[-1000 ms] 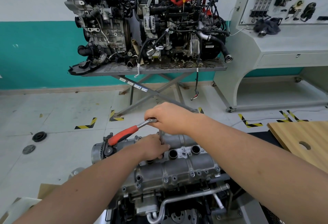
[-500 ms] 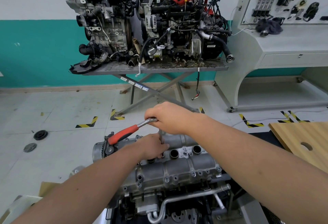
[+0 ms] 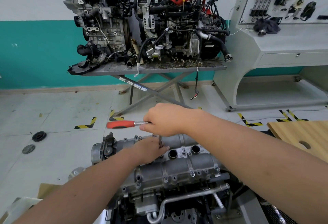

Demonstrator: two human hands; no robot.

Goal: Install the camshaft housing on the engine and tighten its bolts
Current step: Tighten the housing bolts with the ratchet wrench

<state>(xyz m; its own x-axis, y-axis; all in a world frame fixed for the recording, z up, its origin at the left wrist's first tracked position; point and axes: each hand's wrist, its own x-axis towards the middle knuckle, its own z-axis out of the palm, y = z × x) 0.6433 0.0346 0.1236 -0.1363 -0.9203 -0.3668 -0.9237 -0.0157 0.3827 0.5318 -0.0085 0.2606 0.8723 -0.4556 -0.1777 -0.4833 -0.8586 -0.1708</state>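
Note:
The grey aluminium camshaft housing (image 3: 179,168) lies on top of the engine (image 3: 177,204) in front of me, with several bolts along its edges. My right hand (image 3: 163,119) grips the head end of a ratchet (image 3: 124,124) whose red handle points left. A thin extension bar (image 3: 160,141) runs down from the ratchet to the housing. My left hand (image 3: 149,150) rests on the housing and pinches the lower end of that bar near a spark plug hole.
Two display engines (image 3: 142,23) stand on a grey scissor table (image 3: 154,68) by the teal wall. A white training console (image 3: 284,43) is at right, a wooden board (image 3: 301,137) at near right. Black round parts (image 3: 39,136) lie on the floor.
The ratchet's red handle has swung away from me, from angled down-left to nearly level and pointing left. Both hands keep their hold.

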